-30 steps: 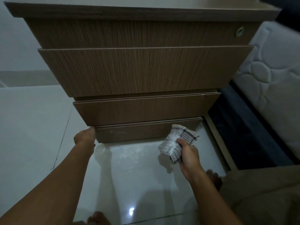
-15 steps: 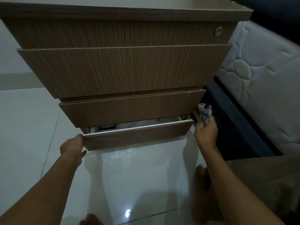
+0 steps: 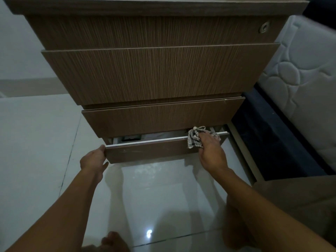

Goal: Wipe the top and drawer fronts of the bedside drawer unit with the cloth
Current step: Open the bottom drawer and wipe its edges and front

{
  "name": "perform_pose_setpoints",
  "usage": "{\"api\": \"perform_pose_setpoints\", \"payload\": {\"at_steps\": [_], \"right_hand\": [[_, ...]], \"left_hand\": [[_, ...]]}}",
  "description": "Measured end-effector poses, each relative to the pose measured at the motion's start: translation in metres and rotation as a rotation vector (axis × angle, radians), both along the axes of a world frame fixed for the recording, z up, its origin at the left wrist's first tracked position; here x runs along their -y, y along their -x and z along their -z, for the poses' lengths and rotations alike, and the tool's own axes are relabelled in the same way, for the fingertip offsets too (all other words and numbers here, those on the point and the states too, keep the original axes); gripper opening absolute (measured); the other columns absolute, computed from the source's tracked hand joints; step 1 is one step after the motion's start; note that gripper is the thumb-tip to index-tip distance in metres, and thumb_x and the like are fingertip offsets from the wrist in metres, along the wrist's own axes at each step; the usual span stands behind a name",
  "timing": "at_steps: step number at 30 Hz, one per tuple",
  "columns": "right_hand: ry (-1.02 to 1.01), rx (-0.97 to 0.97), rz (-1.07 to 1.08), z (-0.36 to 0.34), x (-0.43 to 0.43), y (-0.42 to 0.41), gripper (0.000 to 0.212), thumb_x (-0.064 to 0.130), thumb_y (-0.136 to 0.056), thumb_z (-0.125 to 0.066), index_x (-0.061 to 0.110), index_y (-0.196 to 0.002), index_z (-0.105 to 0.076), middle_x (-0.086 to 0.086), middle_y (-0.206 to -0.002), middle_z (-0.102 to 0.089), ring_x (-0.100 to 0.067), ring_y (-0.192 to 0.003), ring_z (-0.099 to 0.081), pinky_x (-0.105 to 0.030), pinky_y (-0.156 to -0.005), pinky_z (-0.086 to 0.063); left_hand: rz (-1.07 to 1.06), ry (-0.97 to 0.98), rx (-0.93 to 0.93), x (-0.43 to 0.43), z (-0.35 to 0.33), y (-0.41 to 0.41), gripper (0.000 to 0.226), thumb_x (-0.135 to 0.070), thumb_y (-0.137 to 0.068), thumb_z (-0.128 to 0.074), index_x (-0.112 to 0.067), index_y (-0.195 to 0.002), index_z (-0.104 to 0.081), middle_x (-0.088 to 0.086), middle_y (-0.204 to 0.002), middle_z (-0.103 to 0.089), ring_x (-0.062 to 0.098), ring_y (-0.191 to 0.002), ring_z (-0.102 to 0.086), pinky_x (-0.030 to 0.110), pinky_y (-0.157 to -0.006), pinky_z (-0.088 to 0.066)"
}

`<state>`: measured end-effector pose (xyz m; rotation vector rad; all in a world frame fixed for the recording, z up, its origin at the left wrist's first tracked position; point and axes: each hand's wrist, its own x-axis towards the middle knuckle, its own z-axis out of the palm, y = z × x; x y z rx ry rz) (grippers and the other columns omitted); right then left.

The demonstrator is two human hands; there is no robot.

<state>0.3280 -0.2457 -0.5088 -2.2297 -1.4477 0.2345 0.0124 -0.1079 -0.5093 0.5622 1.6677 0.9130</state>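
Note:
The brown wood-grain bedside drawer unit [image 3: 160, 73] fills the upper view, seen from below its top edge. Its bottom drawer [image 3: 147, 151] is pulled out a little, with a white top rim showing. My left hand [image 3: 93, 160] grips the drawer front's left end. My right hand [image 3: 211, 151] presses a checked cloth [image 3: 194, 138] onto the top rim near the drawer's right end. The cloth drapes over the rim and part of it is under my fingers.
A white quilted mattress [image 3: 305, 84] on a dark bed base [image 3: 272, 142] stands close on the right. Glossy pale floor tiles [image 3: 154, 193] lie under the drawer. My foot [image 3: 114, 240] is at the bottom edge. A round lock [image 3: 264, 27] sits in the top drawer.
The bottom drawer went from shut to pulled out. My right hand carried the cloth from the floor side up past the drawer's right end onto its top rim.

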Motion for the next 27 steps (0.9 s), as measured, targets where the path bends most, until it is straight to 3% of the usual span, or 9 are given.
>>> {"api": "perform_pose_setpoints", "payload": {"at_steps": [5,8,18,24,27], "right_hand": [[-0.016,-0.025,-0.062,-0.001,-0.009,0.024,0.048,0.005,-0.087,-0.062,0.010,-0.134,-0.054,-0.010,-0.138,-0.056,-0.026,-0.133,-0.045,-0.049,-0.115,-0.029],[-0.020,-0.029,-0.106,0.000,-0.015,0.041,0.049,0.008,-0.087,-0.063,0.012,-0.135,-0.054,-0.009,-0.139,-0.055,-0.025,-0.134,-0.044,-0.047,-0.116,-0.029],[-0.012,-0.030,-0.264,0.002,-0.037,0.111,0.057,0.010,-0.087,-0.062,0.013,-0.142,-0.047,-0.008,-0.148,-0.046,-0.024,-0.140,-0.037,-0.032,-0.119,-0.017],[-0.016,-0.045,-0.326,-0.001,-0.051,0.153,0.057,0.009,-0.089,-0.059,0.012,-0.144,-0.045,-0.009,-0.150,-0.043,-0.025,-0.142,-0.034,-0.034,-0.120,-0.015],[-0.003,-0.036,-0.350,-0.002,-0.057,0.171,0.057,0.011,-0.091,-0.058,0.013,-0.146,-0.041,-0.006,-0.152,-0.040,-0.023,-0.144,-0.030,-0.029,-0.119,-0.008]], "left_hand": [[0.004,-0.021,0.061,0.007,-0.005,0.004,0.027,-0.018,-0.096,-0.054,-0.008,-0.122,-0.057,0.010,-0.113,-0.061,0.024,-0.107,-0.059,0.043,-0.097,-0.049],[0.049,-0.028,0.060,0.009,-0.007,0.008,0.022,-0.017,-0.098,-0.047,-0.012,-0.116,-0.058,0.009,-0.114,-0.060,0.024,-0.108,-0.058,0.043,-0.096,-0.048],[0.104,-0.022,0.134,0.015,-0.002,0.021,0.025,-0.020,-0.099,-0.040,-0.017,-0.096,-0.064,0.005,-0.115,-0.066,0.023,-0.117,-0.056,0.047,-0.102,-0.045],[0.114,-0.017,0.198,0.018,-0.005,0.022,0.041,-0.029,-0.101,-0.025,-0.015,-0.114,-0.061,0.003,-0.120,-0.064,0.020,-0.120,-0.054,0.047,-0.108,-0.038],[0.105,-0.006,0.242,0.017,-0.005,0.024,0.048,-0.031,-0.100,-0.021,-0.014,-0.111,-0.065,0.003,-0.118,-0.064,0.019,-0.119,-0.054,0.045,-0.107,-0.037]]}}
